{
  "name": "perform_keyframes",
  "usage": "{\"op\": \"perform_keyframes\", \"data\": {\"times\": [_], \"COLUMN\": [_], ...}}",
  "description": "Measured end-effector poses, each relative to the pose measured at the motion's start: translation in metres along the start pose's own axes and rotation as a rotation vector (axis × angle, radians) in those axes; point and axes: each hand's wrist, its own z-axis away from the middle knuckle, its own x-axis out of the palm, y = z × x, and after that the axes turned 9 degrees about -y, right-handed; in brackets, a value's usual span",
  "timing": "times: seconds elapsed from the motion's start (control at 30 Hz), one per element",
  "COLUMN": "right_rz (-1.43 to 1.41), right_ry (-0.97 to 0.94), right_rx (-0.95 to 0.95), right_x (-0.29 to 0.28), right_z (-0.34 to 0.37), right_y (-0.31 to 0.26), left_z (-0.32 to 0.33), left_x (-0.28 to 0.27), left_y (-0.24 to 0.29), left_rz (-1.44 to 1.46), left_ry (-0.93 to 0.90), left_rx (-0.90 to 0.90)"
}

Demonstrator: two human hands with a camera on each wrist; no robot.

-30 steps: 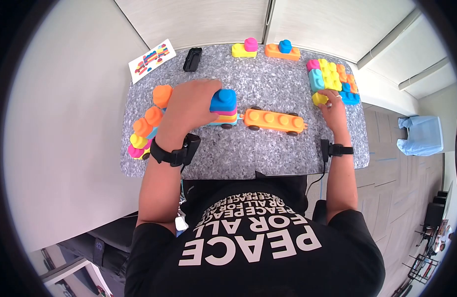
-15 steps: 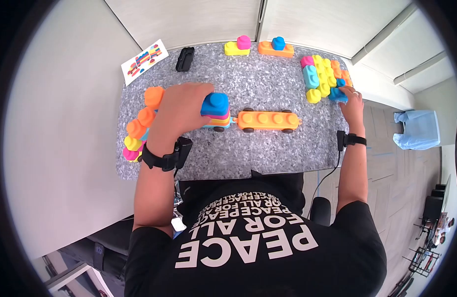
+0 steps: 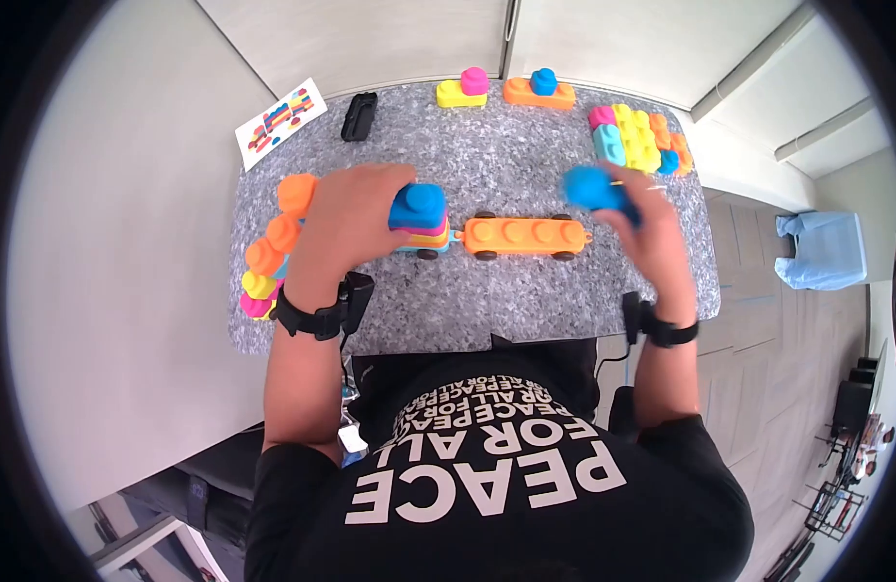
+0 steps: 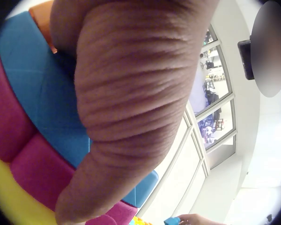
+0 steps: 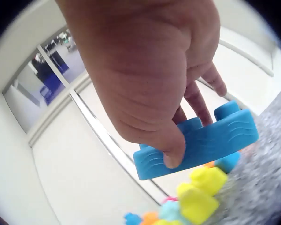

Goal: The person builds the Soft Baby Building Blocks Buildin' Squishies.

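Tabletop [image 3: 419, 310]: carries all assemblies. Stacked section [image 3: 425, 208]: apparently complete; left hand [image 3: 356, 218] grips it. Orange wheeled base [image 3: 523, 236]: coupled, studs bare; build-up apparently remains. Loose bricks [image 3: 636, 141]: unused, far right. Right hand [image 3: 651, 228]: pinches blue brick [image 5: 201, 143], raised near base's right end.

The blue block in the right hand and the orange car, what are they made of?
The blue block looks like matte plastic: evenly coloured, wavy lines moulded into its side. The orange car seems moulded plastic too, its studs matching its body. Its dark wheels could be plastic or rubber.
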Motion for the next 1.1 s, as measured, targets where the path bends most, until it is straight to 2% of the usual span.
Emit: {"op": "perform_keyframes", "data": {"times": [0.03,0.1,0.27,0.47,0.57,0.67,0.73,0.83,0.93,1.1], "right_rz": [-0.071,0.007,0.108,0.118,0.048,-0.011,-0.024,-0.049,-0.106,-0.203], "right_ry": [-0.062,-0.094,-0.164,-0.202,-0.17,-0.126,-0.117,-0.111,-0.093,-0.054], "right_rx": [0.02,-0.191,-0.249,-0.278,-0.222,-0.136,-0.101,-0.087,-0.068,-0.047], "right_x": [0.013,0.038,0.083,0.086,0.08,0.075,0.071,0.073,0.079,0.09], "right_z": [-0.003,-0.011,-0.021,-0.016,-0.007,-0.001,0.006,0.014,0.019,0.021], "right_y": [-0.017,-0.033,-0.026,-0.029,-0.033,-0.025,-0.017,-0.008,-0.004,0.002], "left_z": [0.0,0.0,0.001,0.002,0.007,0.015,0.017,0.011,-0.006,-0.03], "left_x": [0.0,-0.001,-0.004,-0.012,-0.002,0.012,0.041,0.083,0.104,0.131], "left_y": [0.0,0.0,0.002,0.009,0.024,0.06,0.084,0.107,0.108,0.099], "left_rz": [0.002,0.0,-0.01,-0.005,-0.11,0.058,0.221,0.273,0.148,0.03], "left_ry": [-0.001,-0.003,-0.026,-0.091,0.305,0.316,0.24,0.154,0.181,0.189], "left_rx": [0.004,0.006,-0.008,-0.062,0.192,0.33,0.42,0.352,0.206,0.16]}}
